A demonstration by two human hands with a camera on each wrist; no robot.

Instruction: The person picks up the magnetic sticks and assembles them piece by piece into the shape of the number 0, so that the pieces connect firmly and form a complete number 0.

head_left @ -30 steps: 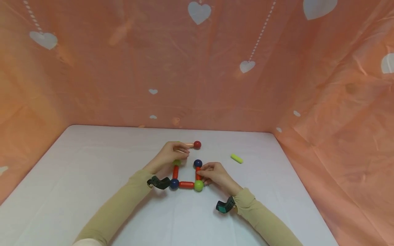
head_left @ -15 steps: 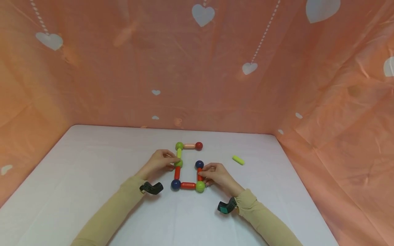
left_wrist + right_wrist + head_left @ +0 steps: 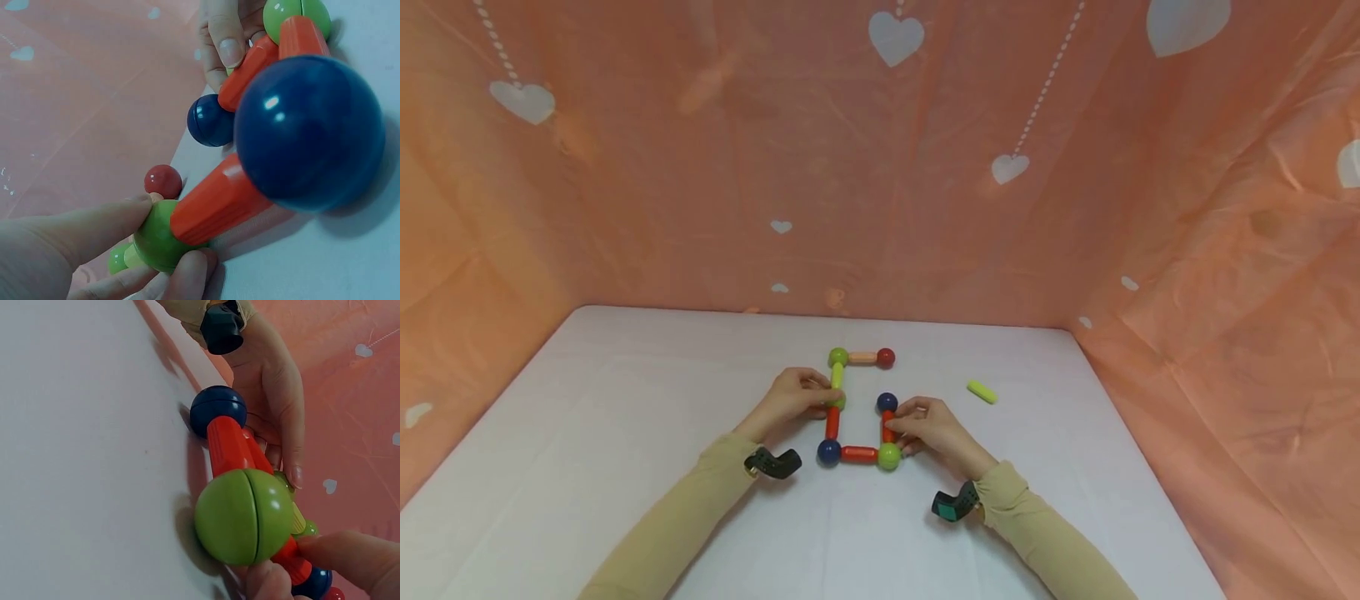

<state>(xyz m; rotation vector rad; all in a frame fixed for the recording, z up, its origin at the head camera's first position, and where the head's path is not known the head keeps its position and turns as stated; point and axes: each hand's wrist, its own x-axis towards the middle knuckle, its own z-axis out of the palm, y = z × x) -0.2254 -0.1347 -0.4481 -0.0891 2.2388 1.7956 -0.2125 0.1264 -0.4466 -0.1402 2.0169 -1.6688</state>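
Observation:
A figure of magnetic rods and balls lies on the white table. My left hand (image 3: 790,402) pinches the middle green ball (image 3: 156,236) between thumb and fingers. From there a red rod (image 3: 832,423) leads to a blue ball (image 3: 829,452), then another red rod (image 3: 859,454) to a lower green ball (image 3: 889,456). My right hand (image 3: 934,429) pinches the right-hand red rod (image 3: 888,429), which ends in a second blue ball (image 3: 887,402). At the far side, a yellow-green rod (image 3: 837,375), an upper green ball (image 3: 838,357), a peach rod (image 3: 862,357) and a red ball (image 3: 886,357) are joined.
A loose yellow-green rod (image 3: 982,392) lies on the table (image 3: 1037,467), right of the figure. Orange cloth (image 3: 715,167) with pale hearts hangs behind the table and along its sides. Each wrist carries a black camera (image 3: 773,462).
My left hand has drawn back from over the far part of the figure to the middle green ball, uncovering the upper green ball and yellow-green rod. The right hand keeps its hold.

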